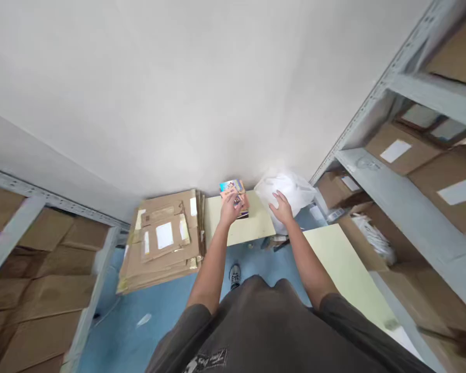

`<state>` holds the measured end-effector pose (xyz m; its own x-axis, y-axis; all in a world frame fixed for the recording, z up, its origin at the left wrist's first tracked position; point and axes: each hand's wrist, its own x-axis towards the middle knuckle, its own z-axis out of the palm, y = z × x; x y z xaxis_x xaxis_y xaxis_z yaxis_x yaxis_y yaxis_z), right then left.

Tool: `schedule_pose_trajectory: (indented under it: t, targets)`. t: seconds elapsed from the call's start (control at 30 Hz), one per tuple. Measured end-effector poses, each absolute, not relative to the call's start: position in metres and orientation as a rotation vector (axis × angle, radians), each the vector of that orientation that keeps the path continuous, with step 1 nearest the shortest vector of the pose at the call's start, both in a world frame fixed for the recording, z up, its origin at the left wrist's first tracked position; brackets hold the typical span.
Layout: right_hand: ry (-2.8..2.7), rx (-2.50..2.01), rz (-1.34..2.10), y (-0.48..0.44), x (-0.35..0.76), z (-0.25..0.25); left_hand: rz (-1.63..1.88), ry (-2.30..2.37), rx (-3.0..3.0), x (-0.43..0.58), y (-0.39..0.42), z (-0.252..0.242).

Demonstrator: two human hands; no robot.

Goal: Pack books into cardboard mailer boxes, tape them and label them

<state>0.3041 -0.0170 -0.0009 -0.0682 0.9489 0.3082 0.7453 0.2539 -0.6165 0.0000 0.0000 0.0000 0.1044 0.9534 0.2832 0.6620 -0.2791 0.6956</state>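
My left hand (231, 205) is closed around a small stack of colourful printed packs (233, 187), held just above a pale yellow table (248, 230) against the white wall. My right hand (281, 207) lies with fingers spread on a white plastic bag (291, 189) that sits at the table's right end. Both forearms reach forward over my dark shirt.
A pile of flattened cardboard boxes (165, 238) lies left of the table. A second pale tabletop (341, 264) runs along the right. Grey metal shelving with cardboard boxes (404, 150) stands on the right, and more boxed shelving (39, 269) on the left. The floor is blue (147, 311).
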Motion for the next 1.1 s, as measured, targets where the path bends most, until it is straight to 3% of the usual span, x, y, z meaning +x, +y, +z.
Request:
schedule_pose_trajectory:
  t: [0.23, 0.57, 0.83, 0.97, 1.1]
  targets:
    - [-1.928, -1.56, 0.502, 0.051, 0.193, -0.019, 0.876, 1.714, 1.785, -0.078, 0.036, -0.025]
    - [-2.198, -1.459, 0.699, 0.073, 0.125, -0.067, 0.443, 1.939, 1.272, -0.072, 0.051, -0.059]
    - [-2.083, -1.335, 0.738, 0.06, 0.111, -0.062, 0.791, 1.924, 1.139, -0.107, 0.049, -0.06]
    - [-1.786, -1.408, 0.853, 0.054, 0.128, -0.048, 1.08, 1.508, 1.105, -0.122, 0.054, -0.045]
    - [-1.446, -1.409, 1.049, 0.045, 0.158, -0.034, 1.121, 1.113, 1.16, -0.095, 0.077, -0.019]
